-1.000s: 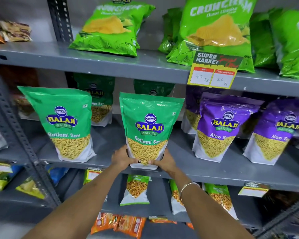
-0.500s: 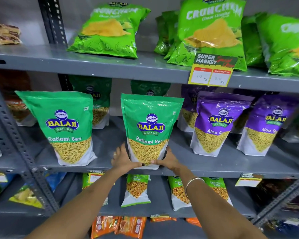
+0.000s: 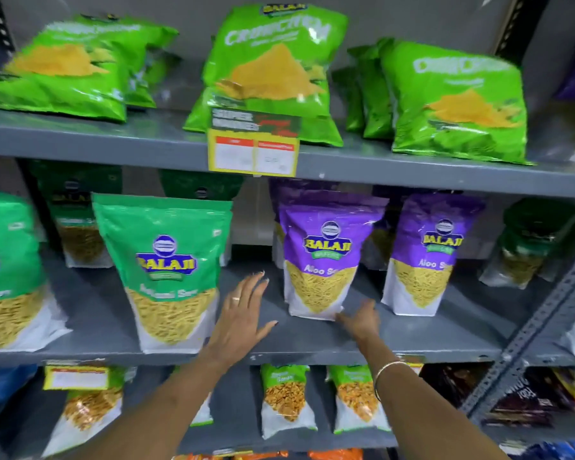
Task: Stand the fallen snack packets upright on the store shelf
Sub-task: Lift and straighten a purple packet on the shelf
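while the right hand [image 3: 362,318] reaches in low with its fingers against the bottom right corner of the upright purple balaji aloo sev pouch [image 3: 322,260], it is not closed round anything; whether the fingertips press the pouch or only brush it cannot be told through the blur. a thin metal bangle [image 3: 387,371] circles that wrist. the left hand [image 3: 241,317] is spread wide and flat, fingers fanned, holding nothing, over the bare grey metal middle shelf [image 3: 279,343] in the gap between the purple pouch and the upright green balaji sev pouch [image 3: 168,270] just to its left. a ring shows on one finger of the left hand.

the purple pouch stands on its white base near the front of the middle shelf, leaning slightly. a second purple aloo sev pouch [image 3: 427,257] stands upright just to the right of it, apart from the hands. more green pouches stand behind and at the far left edge.

on the upper shelf lie and lean bright green crunchem chip bags [image 3: 273,68], one at the left lying nearly flat, and a yellow-edged price tag [image 3: 253,144] hangs from that shelf's front lip. below, on the lower shelf, small green-topped snack packets [image 3: 286,400] stand in a row.
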The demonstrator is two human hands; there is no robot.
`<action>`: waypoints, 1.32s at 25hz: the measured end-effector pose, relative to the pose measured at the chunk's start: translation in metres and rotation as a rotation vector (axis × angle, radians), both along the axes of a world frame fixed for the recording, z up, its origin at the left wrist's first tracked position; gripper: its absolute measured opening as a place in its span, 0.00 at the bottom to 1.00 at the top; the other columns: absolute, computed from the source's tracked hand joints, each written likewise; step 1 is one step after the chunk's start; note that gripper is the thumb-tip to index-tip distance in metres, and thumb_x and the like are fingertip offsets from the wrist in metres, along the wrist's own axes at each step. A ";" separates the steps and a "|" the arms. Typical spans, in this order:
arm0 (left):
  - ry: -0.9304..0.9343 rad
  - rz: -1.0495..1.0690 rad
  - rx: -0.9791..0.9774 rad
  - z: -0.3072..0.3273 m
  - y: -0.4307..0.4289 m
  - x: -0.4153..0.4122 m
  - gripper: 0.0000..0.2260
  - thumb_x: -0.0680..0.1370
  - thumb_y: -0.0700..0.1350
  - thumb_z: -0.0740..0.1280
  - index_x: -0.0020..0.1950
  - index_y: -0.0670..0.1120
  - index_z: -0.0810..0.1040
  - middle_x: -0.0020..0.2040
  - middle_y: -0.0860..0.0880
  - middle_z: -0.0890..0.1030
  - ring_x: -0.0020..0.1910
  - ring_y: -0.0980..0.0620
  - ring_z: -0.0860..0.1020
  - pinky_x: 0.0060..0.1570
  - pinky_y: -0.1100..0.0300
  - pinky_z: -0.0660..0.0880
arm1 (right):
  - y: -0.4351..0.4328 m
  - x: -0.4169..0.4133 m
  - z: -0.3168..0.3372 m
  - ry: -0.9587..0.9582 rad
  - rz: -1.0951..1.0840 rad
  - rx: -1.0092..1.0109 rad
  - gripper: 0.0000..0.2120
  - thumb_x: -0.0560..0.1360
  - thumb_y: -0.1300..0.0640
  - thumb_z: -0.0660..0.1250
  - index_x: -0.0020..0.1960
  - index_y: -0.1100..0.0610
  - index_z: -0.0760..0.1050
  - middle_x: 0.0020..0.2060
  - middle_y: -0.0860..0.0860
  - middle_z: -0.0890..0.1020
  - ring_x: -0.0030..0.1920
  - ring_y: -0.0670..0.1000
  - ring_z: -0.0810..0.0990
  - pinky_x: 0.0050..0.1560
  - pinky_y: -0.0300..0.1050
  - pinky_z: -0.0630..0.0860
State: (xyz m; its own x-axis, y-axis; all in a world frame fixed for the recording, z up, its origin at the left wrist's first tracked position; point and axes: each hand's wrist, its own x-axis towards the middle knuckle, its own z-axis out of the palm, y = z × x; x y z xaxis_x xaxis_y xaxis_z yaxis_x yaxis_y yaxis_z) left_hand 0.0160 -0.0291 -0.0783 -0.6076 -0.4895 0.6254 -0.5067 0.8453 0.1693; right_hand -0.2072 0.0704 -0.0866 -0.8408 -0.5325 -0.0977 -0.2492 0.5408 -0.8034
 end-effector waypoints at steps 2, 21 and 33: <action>0.104 0.029 0.415 0.004 -0.003 -0.051 0.43 0.65 0.49 0.76 0.74 0.39 0.59 0.74 0.41 0.64 0.73 0.43 0.62 0.70 0.54 0.59 | -0.003 -0.032 0.002 -0.103 0.139 -0.100 0.46 0.62 0.57 0.78 0.71 0.64 0.55 0.62 0.55 0.69 0.66 0.54 0.69 0.64 0.47 0.69; 0.277 0.265 1.095 -0.009 0.043 -0.077 0.22 0.56 0.52 0.78 0.46 0.49 0.76 0.51 0.43 0.85 0.51 0.43 0.82 0.55 0.44 0.77 | 0.033 -0.029 0.014 -0.431 0.575 -0.230 0.34 0.66 0.68 0.73 0.68 0.62 0.64 0.65 0.59 0.75 0.60 0.53 0.74 0.57 0.45 0.74; 0.199 0.232 1.075 0.003 0.053 -0.071 0.27 0.63 0.50 0.77 0.59 0.44 0.74 0.59 0.45 0.81 0.58 0.44 0.79 0.58 0.46 0.76 | 0.040 -0.023 0.021 -0.434 0.601 -0.147 0.33 0.68 0.67 0.72 0.69 0.62 0.62 0.66 0.58 0.74 0.63 0.53 0.73 0.60 0.45 0.71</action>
